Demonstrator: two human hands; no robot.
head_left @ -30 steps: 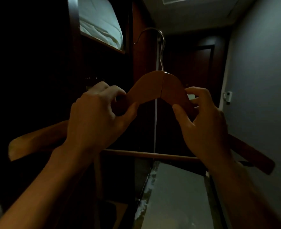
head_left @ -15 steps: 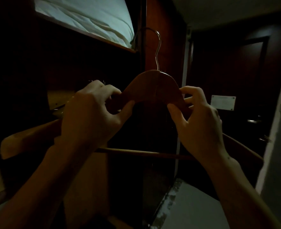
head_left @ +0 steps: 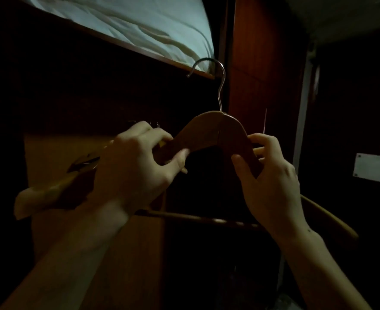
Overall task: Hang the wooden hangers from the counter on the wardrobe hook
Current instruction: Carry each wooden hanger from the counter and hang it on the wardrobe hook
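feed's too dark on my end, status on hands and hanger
Left hand, right hand both grip wooden hanger, upright. Metal hook by shelf edge, not hung. Nothing seen in the way.

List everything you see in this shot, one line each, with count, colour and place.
wooden hanger: one, brown, centre, held up in front of the wardrobe
hanger hook: one, silver metal, rising from the hanger's top, its tip near the shelf edge
bedding: one folded bundle, white, on the upper shelf, top left
wardrobe panel: one, reddish brown, upright right of the hook
wall plate: one, white, on the dark surface at far right
left hand: one, gripping the hanger's left arm
right hand: one, pinching the hanger's right arm
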